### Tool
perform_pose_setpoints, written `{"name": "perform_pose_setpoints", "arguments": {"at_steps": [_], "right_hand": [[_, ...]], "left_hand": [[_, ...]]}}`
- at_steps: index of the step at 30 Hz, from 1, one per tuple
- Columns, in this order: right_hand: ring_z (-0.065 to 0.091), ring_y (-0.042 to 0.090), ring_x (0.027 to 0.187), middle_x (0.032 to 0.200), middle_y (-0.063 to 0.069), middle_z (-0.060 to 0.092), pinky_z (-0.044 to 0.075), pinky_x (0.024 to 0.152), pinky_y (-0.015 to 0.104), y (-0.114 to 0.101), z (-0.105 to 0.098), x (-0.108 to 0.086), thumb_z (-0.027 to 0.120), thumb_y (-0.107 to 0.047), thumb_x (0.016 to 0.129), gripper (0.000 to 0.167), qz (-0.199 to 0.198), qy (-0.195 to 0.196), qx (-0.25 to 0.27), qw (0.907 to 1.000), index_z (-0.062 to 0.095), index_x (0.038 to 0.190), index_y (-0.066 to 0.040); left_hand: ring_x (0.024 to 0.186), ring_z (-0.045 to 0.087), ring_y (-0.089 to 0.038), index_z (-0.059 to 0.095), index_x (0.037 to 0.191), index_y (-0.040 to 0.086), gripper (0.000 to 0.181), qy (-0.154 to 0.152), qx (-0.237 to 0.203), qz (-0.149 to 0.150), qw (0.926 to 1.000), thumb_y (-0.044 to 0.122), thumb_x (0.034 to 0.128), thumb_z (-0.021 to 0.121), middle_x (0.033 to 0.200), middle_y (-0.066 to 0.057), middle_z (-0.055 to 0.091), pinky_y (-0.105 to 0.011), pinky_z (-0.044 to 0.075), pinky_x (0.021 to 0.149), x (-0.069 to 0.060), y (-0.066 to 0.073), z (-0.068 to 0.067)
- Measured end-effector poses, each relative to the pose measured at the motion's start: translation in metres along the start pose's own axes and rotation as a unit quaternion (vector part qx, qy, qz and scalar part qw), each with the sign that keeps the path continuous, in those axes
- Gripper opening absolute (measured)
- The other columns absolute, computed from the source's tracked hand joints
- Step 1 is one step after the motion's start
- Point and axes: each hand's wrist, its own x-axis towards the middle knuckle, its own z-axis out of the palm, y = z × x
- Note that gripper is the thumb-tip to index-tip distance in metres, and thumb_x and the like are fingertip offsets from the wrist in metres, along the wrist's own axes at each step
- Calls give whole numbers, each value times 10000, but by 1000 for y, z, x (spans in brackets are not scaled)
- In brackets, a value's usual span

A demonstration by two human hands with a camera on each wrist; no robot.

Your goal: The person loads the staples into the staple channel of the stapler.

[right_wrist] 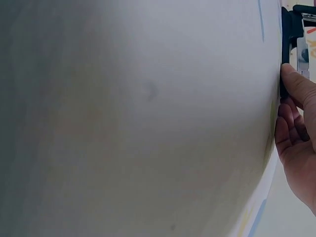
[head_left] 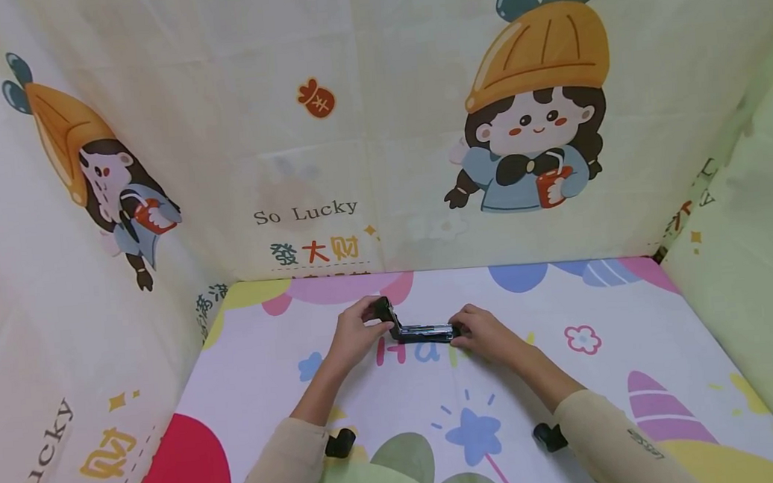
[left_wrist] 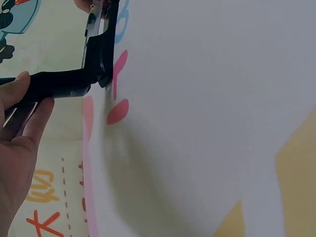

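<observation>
An opened black stapler (head_left: 425, 334) with a shiny metal part lies across the printed word on the table, one arm flat and the other raised steeply at its left end. My left hand (head_left: 358, 335) grips the raised arm. In the left wrist view, thumb and fingers of the left hand (left_wrist: 19, 153) pinch the black arm of the stapler (left_wrist: 59, 84) from both sides. At the other end, my right hand (head_left: 487, 333) pinches the tip of the flat arm. The right wrist view shows the right hand (right_wrist: 302, 128) at the stapler's end (right_wrist: 285, 49), partly cut off by the frame.
A white tabletop (head_left: 530, 366) with colourful printed shapes lies under the hands. Cream printed cloth (head_left: 407, 158) hangs at the back and both sides. Small black devices (head_left: 340, 444) sit at both wrists.
</observation>
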Motion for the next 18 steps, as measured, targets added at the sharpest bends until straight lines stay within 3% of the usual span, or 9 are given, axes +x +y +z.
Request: {"name": "perform_pose_setpoints", "arguments": {"at_steps": [9,18], "right_hand": [[600,166,931,1092,77,641,562,858,366,1,1,2,820,-205,896,386,132,-89,-71,9998,710,1209,-7],[602,166,934,1088,74,642,563,864,367,2,0,3,832,-205,884,386,231,-126,24,9997,715,1197,-13]], "left_hand": [[1196,681,-319,653,1344,96,448,-348,205,63,9992,41,916,771,1246,-120,725,-440,595,959,2,4,10],[1197,664,-307,632,1419,81,510,-528,616,813,9934,28,926,751,1347,-144,683,-399,596,956,5,7,20]]}}
